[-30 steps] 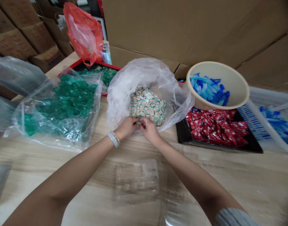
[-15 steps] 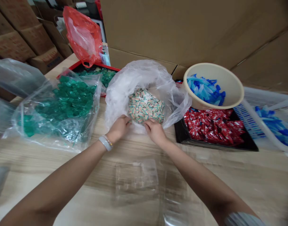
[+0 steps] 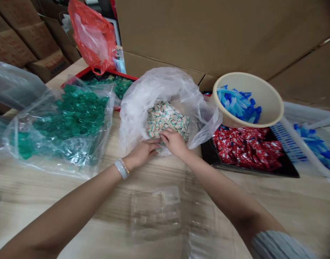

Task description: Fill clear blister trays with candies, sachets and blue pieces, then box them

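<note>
A white translucent plastic bag [image 3: 132,115] stands with its mouth rolled wide, holding a pile of small striped pieces [image 3: 163,117] in peach, green and white. My left hand [image 3: 145,153] lies at the bag's near edge, its fingers stretched toward the right and touching the rim. Just beside those fingertips, my right hand [image 3: 174,142] reaches over the near side of the pile with thumb and fingers pinched together. What the pinch holds, if anything, is too small to make out. Blurred clear plastic trays [image 3: 155,216] lie nearer me on the wooden table.
To the left is a clear bag of green pieces [image 3: 81,115], with a red-rimmed tray [image 3: 82,72] and a red plastic bag [image 3: 96,39] behind. On the right are a cream bowl [image 3: 270,100] of blue pieces, a black tray [image 3: 208,154] of red packets and a white basket [image 3: 302,147].
My left hand has shifted right and its fingers have straightened along the bag's edge. My right hand has moved slightly left and up onto the pile, bringing both hands close together.
</note>
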Tool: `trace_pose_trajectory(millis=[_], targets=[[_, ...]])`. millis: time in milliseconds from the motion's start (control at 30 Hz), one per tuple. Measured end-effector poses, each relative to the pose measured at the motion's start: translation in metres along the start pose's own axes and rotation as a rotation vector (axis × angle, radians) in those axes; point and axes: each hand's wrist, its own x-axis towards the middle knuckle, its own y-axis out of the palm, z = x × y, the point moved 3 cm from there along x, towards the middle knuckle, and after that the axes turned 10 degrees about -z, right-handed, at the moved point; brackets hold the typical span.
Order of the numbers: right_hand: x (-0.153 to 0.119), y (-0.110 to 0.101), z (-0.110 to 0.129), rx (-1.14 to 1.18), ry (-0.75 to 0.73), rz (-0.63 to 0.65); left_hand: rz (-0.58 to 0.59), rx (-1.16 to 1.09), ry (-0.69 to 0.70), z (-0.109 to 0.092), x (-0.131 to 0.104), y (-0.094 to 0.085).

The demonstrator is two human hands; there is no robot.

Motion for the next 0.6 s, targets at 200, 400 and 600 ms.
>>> trace_pose_trajectory(millis=[200, 400, 600], targets=[[0.031, 0.005, -0.004, -0.181, 0.024, 0.007, -0.075, 0.014, -0.092, 0.004, -0.006, -0.007], [0.024, -0.004, -0.020, -0.199, -0.050, 0.093, -0.046, 0.116, -0.185, 0.010, 0.009, -0.011], [0.023, -0.002, -0.012, -0.314, -0.162, 0.161, -0.001, 0.145, -0.145, 0.011, 0.003, -0.008]])
